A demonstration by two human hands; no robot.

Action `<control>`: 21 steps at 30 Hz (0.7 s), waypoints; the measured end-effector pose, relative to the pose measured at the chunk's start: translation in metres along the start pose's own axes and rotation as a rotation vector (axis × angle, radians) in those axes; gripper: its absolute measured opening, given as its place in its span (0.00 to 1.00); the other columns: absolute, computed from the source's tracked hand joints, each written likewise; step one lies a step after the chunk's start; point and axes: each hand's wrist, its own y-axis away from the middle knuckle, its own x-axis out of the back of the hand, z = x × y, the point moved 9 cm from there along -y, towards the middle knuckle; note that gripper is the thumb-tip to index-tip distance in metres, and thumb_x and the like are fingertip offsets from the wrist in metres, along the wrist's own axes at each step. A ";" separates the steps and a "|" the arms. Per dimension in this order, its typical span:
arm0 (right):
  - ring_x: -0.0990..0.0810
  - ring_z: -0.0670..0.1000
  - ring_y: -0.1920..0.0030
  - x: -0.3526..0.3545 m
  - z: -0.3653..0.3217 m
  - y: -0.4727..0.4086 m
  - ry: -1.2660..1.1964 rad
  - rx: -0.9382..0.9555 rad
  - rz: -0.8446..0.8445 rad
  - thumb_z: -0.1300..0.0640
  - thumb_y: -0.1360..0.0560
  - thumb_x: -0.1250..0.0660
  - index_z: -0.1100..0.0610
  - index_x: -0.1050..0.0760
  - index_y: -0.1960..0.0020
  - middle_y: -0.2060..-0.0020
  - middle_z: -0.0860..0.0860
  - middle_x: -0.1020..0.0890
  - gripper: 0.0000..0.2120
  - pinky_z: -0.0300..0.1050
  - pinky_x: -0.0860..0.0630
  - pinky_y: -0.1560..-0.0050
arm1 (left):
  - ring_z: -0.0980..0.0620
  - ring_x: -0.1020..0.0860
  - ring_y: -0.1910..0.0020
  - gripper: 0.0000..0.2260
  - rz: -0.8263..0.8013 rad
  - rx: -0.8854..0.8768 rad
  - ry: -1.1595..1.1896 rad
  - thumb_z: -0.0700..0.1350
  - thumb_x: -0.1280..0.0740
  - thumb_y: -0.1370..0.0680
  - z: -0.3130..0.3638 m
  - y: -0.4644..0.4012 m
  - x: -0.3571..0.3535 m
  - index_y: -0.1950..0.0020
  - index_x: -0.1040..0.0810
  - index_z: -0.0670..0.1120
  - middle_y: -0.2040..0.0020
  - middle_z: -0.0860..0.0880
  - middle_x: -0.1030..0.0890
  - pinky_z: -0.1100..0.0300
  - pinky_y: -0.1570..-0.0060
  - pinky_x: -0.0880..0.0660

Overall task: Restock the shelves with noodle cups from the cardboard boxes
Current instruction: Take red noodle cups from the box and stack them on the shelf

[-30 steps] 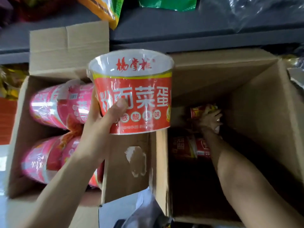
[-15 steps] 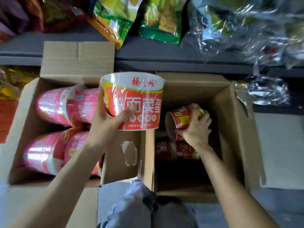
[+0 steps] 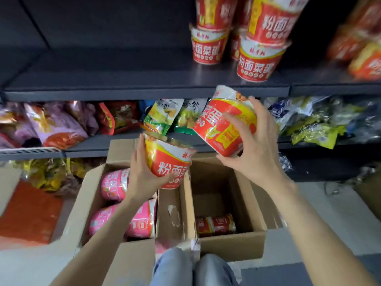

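My left hand [image 3: 142, 174] grips a red noodle cup [image 3: 169, 164] above the gap between two cardboard boxes. A second red noodle cup [image 3: 220, 124], tilted on its side, is held by my right hand [image 3: 253, 147] above the right box [image 3: 233, 242], in front of the snack shelf. One red cup [image 3: 215, 225] lies at the bottom of that box. The left box [image 3: 86, 195] holds pink noodle cups [image 3: 115, 184]. Stacked red cups [image 3: 257, 58] stand on the dark upper shelf [image 3: 123, 79].
Snack bags [image 3: 61, 122] fill the middle shelf, with more bags [image 3: 319, 122] at the right. Yellow packs [image 3: 47, 174] sit on the lowest level at the left. An orange surface [image 3: 26, 215] lies beside the left box. My knees [image 3: 193, 269] are below.
The view has tilted up to show the upper shelf. My right hand has lifted a red cup out of the right box, and my left hand still holds its cup.
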 end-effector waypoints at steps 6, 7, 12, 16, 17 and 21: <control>0.44 0.60 0.29 0.065 -0.054 -0.072 0.129 0.334 0.193 0.44 0.36 0.24 0.49 0.39 0.31 0.29 0.57 0.45 0.40 0.63 0.43 0.31 | 0.60 0.40 0.32 0.54 0.125 -0.297 -0.085 0.59 0.21 0.40 0.102 -0.030 0.022 0.27 0.57 0.64 0.28 0.52 0.42 0.62 0.39 0.35; 0.44 0.60 0.29 0.070 -0.057 -0.084 0.152 0.367 0.218 0.44 0.36 0.24 0.49 0.39 0.30 0.29 0.58 0.45 0.40 0.63 0.43 0.31 | 0.59 0.41 0.31 0.54 0.154 -0.331 -0.067 0.60 0.22 0.40 0.115 -0.040 0.024 0.26 0.56 0.63 0.28 0.53 0.42 0.58 0.36 0.35; 0.43 0.61 0.28 0.067 -0.050 -0.137 0.283 0.472 0.287 0.44 0.37 0.22 0.47 0.39 0.29 0.29 0.58 0.46 0.42 0.65 0.43 0.30 | 0.59 0.45 0.29 0.51 0.275 -0.415 -0.055 0.66 0.28 0.39 0.156 -0.107 0.003 0.25 0.55 0.60 0.27 0.52 0.41 0.36 0.31 0.42; 0.44 0.61 0.28 0.046 -0.016 -0.168 0.377 0.465 0.290 0.43 0.37 0.22 0.47 0.39 0.29 0.29 0.58 0.46 0.42 0.67 0.42 0.31 | 0.59 0.46 0.29 0.52 0.286 -0.417 -0.019 0.68 0.30 0.39 0.151 -0.161 -0.037 0.24 0.55 0.56 0.27 0.51 0.42 0.34 0.30 0.48; 0.43 0.61 0.28 0.040 -0.006 -0.175 0.395 0.461 0.282 0.43 0.37 0.22 0.47 0.40 0.29 0.29 0.59 0.46 0.42 0.67 0.41 0.32 | 0.61 0.48 0.29 0.53 0.276 -0.397 -0.020 0.68 0.30 0.39 0.146 -0.175 -0.048 0.24 0.56 0.56 0.27 0.52 0.43 0.34 0.29 0.54; 0.43 0.62 0.29 0.012 0.021 -0.195 0.474 0.470 0.259 0.44 0.38 0.22 0.47 0.37 0.31 0.30 0.60 0.45 0.40 0.68 0.40 0.32 | 0.63 0.50 0.30 0.55 0.248 -0.345 -0.022 0.68 0.29 0.41 0.131 -0.219 -0.083 0.24 0.59 0.56 0.26 0.49 0.45 0.36 0.31 0.60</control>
